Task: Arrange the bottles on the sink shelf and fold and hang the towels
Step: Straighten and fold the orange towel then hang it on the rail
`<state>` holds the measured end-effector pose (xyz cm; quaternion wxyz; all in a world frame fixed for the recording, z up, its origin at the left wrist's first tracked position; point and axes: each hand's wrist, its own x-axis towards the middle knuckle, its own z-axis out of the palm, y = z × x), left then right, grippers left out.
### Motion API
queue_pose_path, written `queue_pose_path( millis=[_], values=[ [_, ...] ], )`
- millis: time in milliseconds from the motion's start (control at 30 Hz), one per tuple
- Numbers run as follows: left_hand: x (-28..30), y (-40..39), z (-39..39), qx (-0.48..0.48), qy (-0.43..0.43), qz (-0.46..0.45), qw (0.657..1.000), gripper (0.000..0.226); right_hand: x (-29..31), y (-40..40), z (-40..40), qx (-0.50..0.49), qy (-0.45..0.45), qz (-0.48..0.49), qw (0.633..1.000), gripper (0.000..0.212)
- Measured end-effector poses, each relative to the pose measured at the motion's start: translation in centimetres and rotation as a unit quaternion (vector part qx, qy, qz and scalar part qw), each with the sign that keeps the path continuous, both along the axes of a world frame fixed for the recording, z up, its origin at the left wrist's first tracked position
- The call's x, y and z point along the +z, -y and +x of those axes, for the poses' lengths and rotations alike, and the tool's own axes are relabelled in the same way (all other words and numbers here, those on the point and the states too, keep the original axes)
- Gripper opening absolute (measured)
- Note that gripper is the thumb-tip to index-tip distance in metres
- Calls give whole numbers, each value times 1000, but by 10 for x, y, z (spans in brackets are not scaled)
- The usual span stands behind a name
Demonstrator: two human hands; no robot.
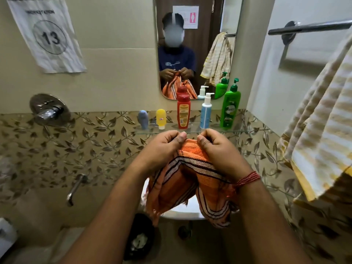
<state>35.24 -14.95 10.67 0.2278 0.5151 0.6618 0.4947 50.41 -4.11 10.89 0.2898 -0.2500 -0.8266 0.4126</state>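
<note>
Orange striped towel point(187, 180) pinched at top edge by left hand point(163, 145) and right hand point(219, 149); judged soft, light, limp; best held at corners.

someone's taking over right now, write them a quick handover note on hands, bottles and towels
Left hand and right hand: both pinch the top edge of the orange striped towel, bunched over the sink.
Bottles: five stand upright in a row on the glass shelf: blue-grey tube, yellow tube, red bottle, white pump bottle, green pump bottle. Looks arranged.
Yellow striped towel hangs at the right, below the towel bar.
Left: fold and hang the orange towel.
</note>
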Motion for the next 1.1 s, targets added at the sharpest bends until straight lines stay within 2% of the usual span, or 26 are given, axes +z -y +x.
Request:
queue_pose_path(
  millis=[67,167,233,267,333,400,467,533,600,700,867,933,1000,1033,1100],
  values=[
    [5,-4,-8,-45,15,-11,999,41,8,-1,-1,-7,10,11,1000,21],
    [9,-7,-24,-114,-29,-64,991,54,19,-3,-8,-22,0,10,1000,21],
    [6,-10,-39,-120,-5,-89,989,60,21,-4,-12,-46,-12,6,999,22],
    [4,-12,-46,-112,30,-89,989,58,20,-5,-15,-63,-18,4,998,21],
    [1,-15,-60,-121,129,-57,983,40,18,-6,-19,-86,-28,-4,996,20],
    [-3,-19,-70,-156,243,2,958,25,15,-6,-21,-80,-13,-13,997,22],
    [-4,-24,-75,-173,320,50,930,29,11,-3,-24,-57,12,-9,998,25],
    [0,-29,-71,-182,344,78,918,35,5,-1,-27,-20,24,-14,999,27],
    [7,-33,-63,-177,335,90,921,39,0,-1,-28,40,13,-69,997,32],
    [17,-37,-49,-189,293,80,934,37,0,-4,-23,131,-29,-230,964,37],
    [29,-40,-37,-187,219,76,955,28,13,-25,-6,178,-165,-347,906,36],
    [33,-36,-37,-183,133,21,974,24,20,-32,3,168,-237,-387,875,28],
    [36,-32,-36,-157,16,-41,987,23,25,-38,14,161,-274,-437,841,33],
    [37,-33,-36,-133,-27,-51,989,26,25,-42,19,163,-276,-458,829,36],
    [37,-36,-31,-72,-39,-12,997,30,26,-48,27,158,-274,-484,816,40]
  ],
)
